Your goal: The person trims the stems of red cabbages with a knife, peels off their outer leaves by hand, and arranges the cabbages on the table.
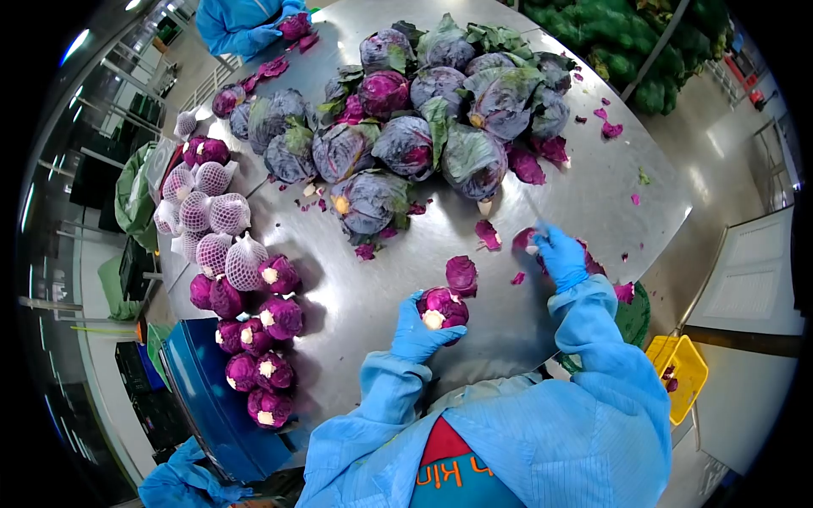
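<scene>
My left hand (pixel 423 328), in a blue glove, is closed around a trimmed red cabbage (pixel 444 310) whose pale cut stem faces me. A loose purple leaf (pixel 461 275) lies just beyond it. Over to the right, my gloved right hand (pixel 560 256) is closed on what looks like a knife (pixel 534 208); its thin blade is faint and blurred, and the handle is hidden in the fist. Beside those fingers is a purple leaf piece with a pale end (pixel 525 240). Untrimmed red cabbages (pixel 366 201) with dull outer leaves are heaped ahead of both hands.
Trimmed cabbages (pixel 281 317) and several in white foam nets (pixel 229 213) line the left side of the metal table (pixel 356 292). Across it, another person's blue sleeves (pixel 229 30) are at work. A yellow basket (pixel 694 372) stands at right; a blue bin (pixel 199 381) at left.
</scene>
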Available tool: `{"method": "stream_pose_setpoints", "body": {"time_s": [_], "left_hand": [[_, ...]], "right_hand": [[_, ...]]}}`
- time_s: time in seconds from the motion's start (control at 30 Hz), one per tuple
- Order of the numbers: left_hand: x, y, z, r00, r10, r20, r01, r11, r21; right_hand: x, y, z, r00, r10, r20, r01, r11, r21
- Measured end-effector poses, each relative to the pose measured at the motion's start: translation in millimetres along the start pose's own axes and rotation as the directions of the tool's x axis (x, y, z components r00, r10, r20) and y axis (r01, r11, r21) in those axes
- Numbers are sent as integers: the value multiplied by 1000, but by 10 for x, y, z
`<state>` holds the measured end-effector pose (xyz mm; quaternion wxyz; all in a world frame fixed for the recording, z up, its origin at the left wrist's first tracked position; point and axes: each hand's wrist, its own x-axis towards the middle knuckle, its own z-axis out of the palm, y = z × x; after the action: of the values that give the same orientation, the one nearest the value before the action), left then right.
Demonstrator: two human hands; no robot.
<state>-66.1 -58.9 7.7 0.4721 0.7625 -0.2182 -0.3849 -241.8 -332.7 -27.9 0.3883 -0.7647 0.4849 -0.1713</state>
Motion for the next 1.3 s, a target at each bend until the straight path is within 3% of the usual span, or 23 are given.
{"method": "stream_pose_setpoints", "body": {"time_s": [0.1, 0.17, 0.2, 0.23, 0.27, 0.33, 0.4, 0.5, 0.6, 0.7, 0.8, 0.83, 0.9, 1.0, 1.07, 1.1, 1.17, 1.2, 1.23, 1.27, 1.3], "left_hand": [[1, -26, 39, 999, 42, -13, -42, 999, 32], [-16, -1, 76, 990, 141, -23, -132, 963, 233], [-25, 6, 106, 982, 190, -17, -174, 927, 332], [-26, 3, 137, 969, 244, -26, -219, 906, 362], [-35, -7, 165, 954, 298, -33, -262, 882, 392], [-58, -17, 185, 943, 329, -54, -279, 866, 415], [-74, -12, 169, 954, 289, -81, -235, 888, 396], [-74, 2, 193, 962, 262, -79, -213, 900, 380], [-49, 7, 205, 964, 256, -66, -214, 903, 374], [-133, -31, 159, 937, 344, -63, -283, 851, 443], [-234, -271, -28, 960, 273, -65, -274, 962, 2], [-292, -323, -121, 980, 196, -4, -193, 961, -199], [-405, -437, -286, 971, 237, -5, -234, 956, -176], [-512, -476, -358, 974, 225, 14, -218, 959, -178], [-476, -353, -301, 971, 237, 34, -229, 962, -150], [-427, -276, -273, 958, 274, 88, -273, 962, -21], [-323, -126, -239, 924, 320, 211, -365, 901, 233], [-292, -85, -203, 904, 379, 196, -419, 878, 231], [-259, -45, -160, 880, 439, 183, -472, 851, 232], [-233, -16, -132, 851, 496, 170, -524, 819, 233], [-201, -228, -110, 860, 485, 156, -505, 853, 131]], "right_hand": [[-119, -637, -303, 996, 53, -78, -70, 970, -234], [-234, -429, -8, 992, -16, 122, 16, 1000, 4], [-359, -603, 85, 951, 73, 300, -55, 996, -65], [-489, -632, 275, 911, -2, 413, -49, 992, 113], [-592, -735, 384, 837, 30, 546, -163, 966, 198], [-712, -630, 692, 767, -79, 637, -177, 928, 328], [-717, -597, 787, 733, -23, 679, -362, 833, 419], [-715, -741, 621, 759, -57, 649, -225, 912, 343], [-703, -618, 670, 796, -363, 484, 304, 932, 199], [-773, -680, 667, 823, -280, 495, 362, 929, -76], [-689, -235, 774, 921, -197, 336, 284, 930, -233], [-642, -1, 784, 936, -224, 272, 289, 929, -230], [-553, 339, 584, 957, -235, 171, 275, 923, -269], [-365, 89, 81, 978, -209, 13, 195, 887, -419], [-368, -192, -52, 960, -276, -57, 249, 925, -288], [-372, -302, -51, 947, -306, -96, 279, 934, -223], [-449, -544, 64, 910, -325, 258, 331, 943, 18], [-524, -761, 148, 837, -336, 432, 299, 942, 155], [-577, -867, 249, 697, -482, 531, 346, 874, 340], [-661, -862, 444, 651, -558, 514, 368, 825, 429], [-664, -840, 580, 543, -619, 568, 409, 785, 465]]}}
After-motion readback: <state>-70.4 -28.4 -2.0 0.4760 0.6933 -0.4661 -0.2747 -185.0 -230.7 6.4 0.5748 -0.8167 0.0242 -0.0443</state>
